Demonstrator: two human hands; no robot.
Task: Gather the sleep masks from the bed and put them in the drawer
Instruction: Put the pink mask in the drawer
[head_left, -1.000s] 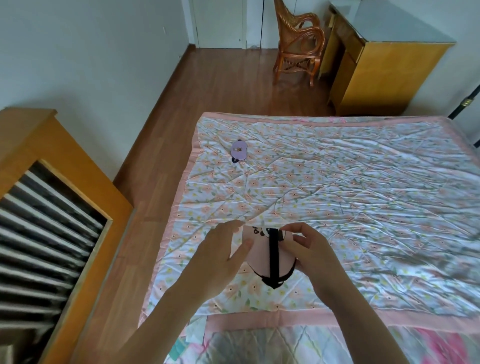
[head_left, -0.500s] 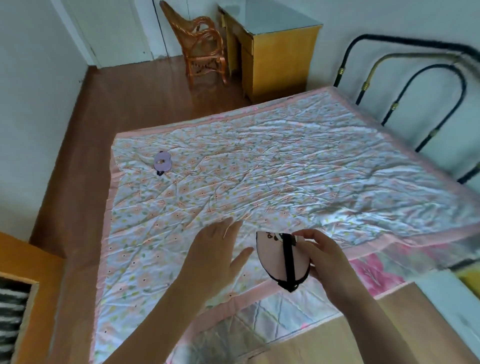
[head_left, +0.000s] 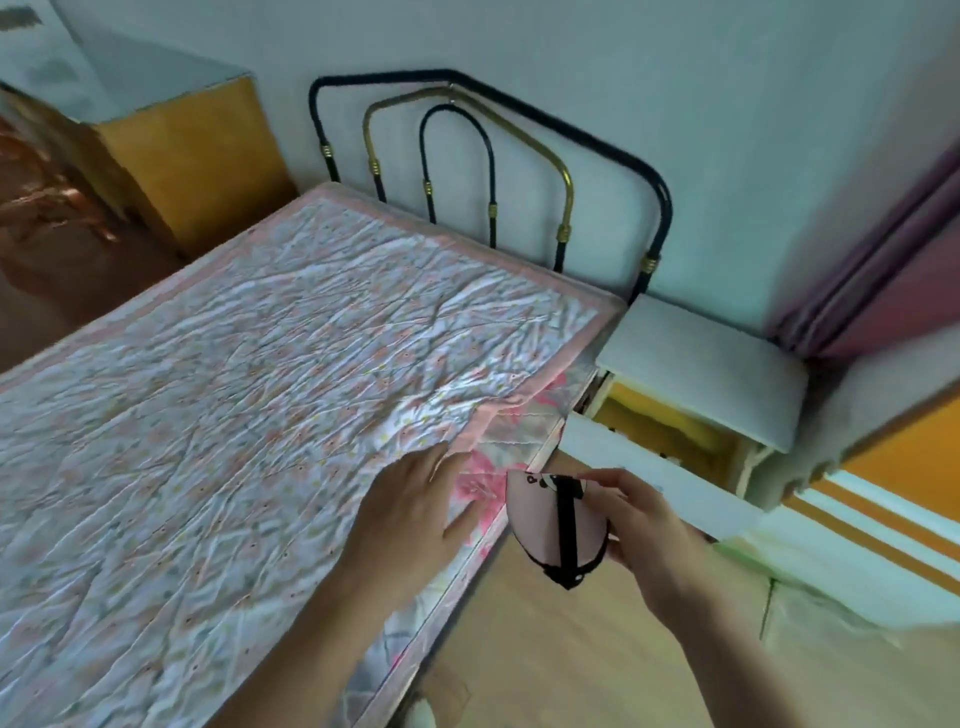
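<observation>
Yellow wooden desk at far left, against the wall. Bed with floral quilt fills the left and centre; metal headboard behind it. Left hand over the bed's near edge, fingers spread, palm down, grasping nothing. Right hand pinches a folded pink sleep mask with a black strap, held in the air over the floor, just beside the bed edge. Drawer of the white nightstand stands pulled out, near the mask. Frame motion-blurred.
</observation>
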